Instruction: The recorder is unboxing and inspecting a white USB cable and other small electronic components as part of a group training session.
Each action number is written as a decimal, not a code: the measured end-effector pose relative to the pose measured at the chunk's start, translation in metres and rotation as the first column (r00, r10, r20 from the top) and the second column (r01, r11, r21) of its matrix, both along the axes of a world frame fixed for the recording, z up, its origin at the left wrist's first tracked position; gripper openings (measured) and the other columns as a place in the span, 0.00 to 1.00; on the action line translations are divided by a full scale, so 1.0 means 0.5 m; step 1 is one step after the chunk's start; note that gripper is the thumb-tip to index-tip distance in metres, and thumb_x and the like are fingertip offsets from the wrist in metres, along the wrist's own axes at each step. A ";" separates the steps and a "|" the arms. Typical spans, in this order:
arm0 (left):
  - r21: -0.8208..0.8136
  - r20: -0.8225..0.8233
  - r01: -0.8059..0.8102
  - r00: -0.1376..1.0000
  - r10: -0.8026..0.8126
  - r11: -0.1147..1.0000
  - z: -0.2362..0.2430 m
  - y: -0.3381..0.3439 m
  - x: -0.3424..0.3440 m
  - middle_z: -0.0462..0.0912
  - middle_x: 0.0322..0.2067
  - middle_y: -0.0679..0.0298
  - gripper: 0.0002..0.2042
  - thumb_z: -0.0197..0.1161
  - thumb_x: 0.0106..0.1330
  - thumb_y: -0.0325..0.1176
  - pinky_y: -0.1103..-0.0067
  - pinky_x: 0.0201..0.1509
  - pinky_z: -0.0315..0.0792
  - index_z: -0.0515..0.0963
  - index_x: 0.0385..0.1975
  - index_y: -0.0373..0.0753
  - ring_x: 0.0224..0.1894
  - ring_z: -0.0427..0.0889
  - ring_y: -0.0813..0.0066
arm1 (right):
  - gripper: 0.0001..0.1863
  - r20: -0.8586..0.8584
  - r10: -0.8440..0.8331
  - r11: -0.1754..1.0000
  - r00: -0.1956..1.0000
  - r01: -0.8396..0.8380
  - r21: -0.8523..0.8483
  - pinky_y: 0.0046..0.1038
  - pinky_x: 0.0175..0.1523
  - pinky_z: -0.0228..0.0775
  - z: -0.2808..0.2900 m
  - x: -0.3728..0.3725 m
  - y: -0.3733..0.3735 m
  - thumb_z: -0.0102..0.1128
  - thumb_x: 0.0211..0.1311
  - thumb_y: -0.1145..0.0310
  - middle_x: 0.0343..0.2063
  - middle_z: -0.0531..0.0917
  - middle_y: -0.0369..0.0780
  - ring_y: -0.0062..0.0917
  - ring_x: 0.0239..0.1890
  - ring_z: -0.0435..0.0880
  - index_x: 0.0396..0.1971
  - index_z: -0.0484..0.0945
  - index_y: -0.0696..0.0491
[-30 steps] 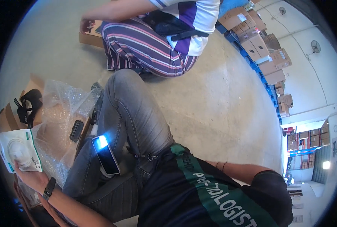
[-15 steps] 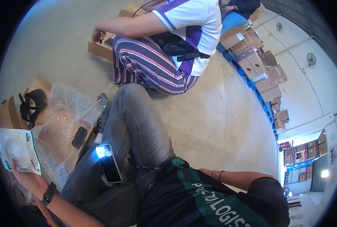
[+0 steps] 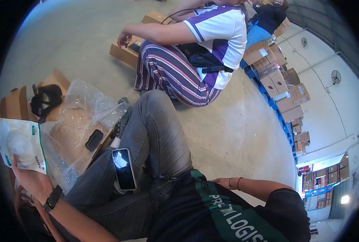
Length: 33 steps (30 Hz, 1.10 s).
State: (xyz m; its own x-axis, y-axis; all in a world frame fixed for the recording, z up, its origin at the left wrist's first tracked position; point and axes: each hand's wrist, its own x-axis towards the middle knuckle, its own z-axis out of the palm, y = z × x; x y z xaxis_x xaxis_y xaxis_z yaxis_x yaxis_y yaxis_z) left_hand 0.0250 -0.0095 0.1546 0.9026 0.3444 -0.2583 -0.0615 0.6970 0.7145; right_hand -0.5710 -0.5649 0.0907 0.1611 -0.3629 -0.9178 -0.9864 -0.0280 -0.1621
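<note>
My left hand [image 3: 31,179] holds a white and green packet [image 3: 20,146] at the left, one finger across its front. Through the packet's clear window shows a coiled white cable [image 3: 19,142]. On my thigh lies a phone [image 3: 124,169] with its dark screen up and a bright reflection on it. Beyond the packet, bubble wrap [image 3: 72,133] spreads over an open cardboard box. A black oblong case [image 3: 94,140] and a black strapped device [image 3: 44,101] lie there too. My right hand [image 3: 222,182] is at my side, its fingers hidden behind my shirt.
Ahead, a person in striped trousers [image 3: 175,72] squats beside an open carton [image 3: 125,55]. Another person in dark clothes [image 3: 270,18] is farther back. Stacked cartons [image 3: 294,94] on blue pallets [image 3: 270,107] line the right. A dim, arm-like shape [image 3: 46,218] shows at lower left.
The whole view has shifted, so most things appear farther right. The glare on the phone has shrunk. My left hand keeps hold of the packet.
</note>
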 end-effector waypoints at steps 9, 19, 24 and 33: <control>-0.170 -0.053 -0.060 0.997 0.052 0.984 0.080 -0.034 -0.022 0.71 0.71 0.53 0.23 0.56 0.78 0.36 0.62 0.75 0.67 0.68 0.68 0.33 0.71 0.71 0.58 | 0.20 -0.121 0.695 0.712 0.709 -0.702 -0.025 0.37 0.63 0.77 0.046 0.073 0.039 0.55 0.78 0.58 0.57 0.86 0.41 0.27 0.54 0.86 0.60 0.81 0.52; -0.295 0.033 0.000 0.999 0.011 0.955 0.063 -0.018 -0.022 0.73 0.70 0.54 0.23 0.55 0.78 0.36 0.63 0.74 0.69 0.68 0.68 0.33 0.70 0.73 0.57 | 0.20 -0.108 0.790 0.591 0.604 -0.796 -0.129 0.36 0.59 0.78 0.024 0.064 0.022 0.63 0.72 0.60 0.51 0.88 0.37 0.26 0.50 0.86 0.58 0.84 0.52; -0.293 -0.008 -0.033 0.999 0.032 0.956 0.065 -0.023 -0.029 0.74 0.70 0.55 0.24 0.57 0.77 0.37 0.65 0.73 0.71 0.68 0.69 0.34 0.68 0.76 0.60 | 0.20 -0.118 0.671 0.723 0.732 -0.682 -0.113 0.36 0.58 0.79 0.008 0.045 0.028 0.64 0.71 0.60 0.51 0.88 0.37 0.26 0.49 0.86 0.59 0.83 0.51; -0.254 -0.007 0.002 1.000 -0.003 0.967 0.062 -0.037 -0.023 0.74 0.69 0.55 0.24 0.55 0.79 0.38 0.63 0.72 0.71 0.67 0.70 0.34 0.68 0.76 0.60 | 0.21 -0.139 0.281 0.960 0.950 -0.278 0.042 0.37 0.56 0.80 0.009 0.046 0.026 0.64 0.70 0.60 0.50 0.88 0.36 0.27 0.48 0.87 0.60 0.83 0.49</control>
